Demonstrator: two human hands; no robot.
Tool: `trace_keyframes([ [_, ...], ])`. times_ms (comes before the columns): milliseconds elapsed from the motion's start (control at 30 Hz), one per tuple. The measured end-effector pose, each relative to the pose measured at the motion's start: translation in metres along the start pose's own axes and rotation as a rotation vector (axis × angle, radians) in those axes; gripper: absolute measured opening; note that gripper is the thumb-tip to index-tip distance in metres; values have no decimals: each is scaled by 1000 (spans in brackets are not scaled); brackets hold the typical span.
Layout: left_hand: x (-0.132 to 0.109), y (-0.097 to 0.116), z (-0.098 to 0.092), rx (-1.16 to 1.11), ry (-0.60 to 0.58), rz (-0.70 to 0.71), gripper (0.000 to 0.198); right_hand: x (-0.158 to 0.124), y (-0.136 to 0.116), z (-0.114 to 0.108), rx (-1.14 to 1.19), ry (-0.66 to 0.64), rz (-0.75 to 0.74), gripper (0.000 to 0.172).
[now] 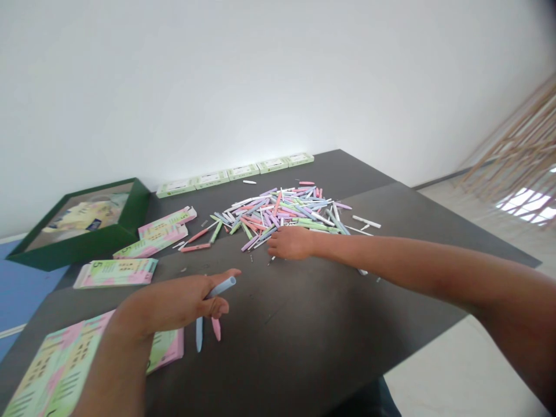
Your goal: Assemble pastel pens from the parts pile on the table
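Observation:
A large heap of pastel pens (278,211) in pink, green, lilac, blue and white lies scattered on a dark grey table (295,324). My right hand (291,243) rests at the heap's near edge, its fingertips among the pens; I cannot tell if it grips one. My left hand (182,301) is nearer to me and shut on several pens. A pale blue pen (221,288) sticks out above its fingers, while a blue pen (198,333) and a pink pen (216,328) hang below. Under my left wrist lie pastel printed cards (167,347).
More pink-and-green printed cards (115,273) lie left of the heap. A green box (65,249) with a picture inside sits at the table's left corner. Several small green-and-white boxes (234,174) line the far edge. Wooden slats (516,145) stand at the right, beyond the table edge.

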State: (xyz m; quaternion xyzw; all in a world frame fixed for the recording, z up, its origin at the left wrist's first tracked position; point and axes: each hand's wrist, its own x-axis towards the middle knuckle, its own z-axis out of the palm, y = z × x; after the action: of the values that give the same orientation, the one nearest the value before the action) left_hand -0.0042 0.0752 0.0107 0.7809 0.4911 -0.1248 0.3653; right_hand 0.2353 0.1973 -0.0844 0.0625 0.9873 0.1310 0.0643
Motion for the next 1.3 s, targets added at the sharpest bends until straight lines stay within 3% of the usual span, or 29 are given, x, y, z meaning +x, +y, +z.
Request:
trace_keyframes([
  [433, -4, 9, -1, 7, -59, -48, 57, 35, -3, 0, 69, -114, 117, 18],
  [600, -7, 7, 0, -11, -30, -35, 56, 40, -2, -2, 118, 5, 70, 32],
  [800, -7, 9, 0, -39, -99, -23, 49, 32, -7, -8, 316, 94, 436, 28],
  [933, -5, 14, 1, -33, -121, -35, 52, 43, -21, -7, 405, 114, 638, 24],
  [1033, -4, 17, 3, -52, -135, -46, 58, 59, -35, -4, 415, 70, 662, 30],
  [1133, -4, 20, 3, -45, -130, -25, 49, 73, -47, -2, 412, 47, 654, 23],
  [1300, -8, 24, 0, -16, -142, -30, 42, 69, -62, 0, 399, 57, 564, 24],
])
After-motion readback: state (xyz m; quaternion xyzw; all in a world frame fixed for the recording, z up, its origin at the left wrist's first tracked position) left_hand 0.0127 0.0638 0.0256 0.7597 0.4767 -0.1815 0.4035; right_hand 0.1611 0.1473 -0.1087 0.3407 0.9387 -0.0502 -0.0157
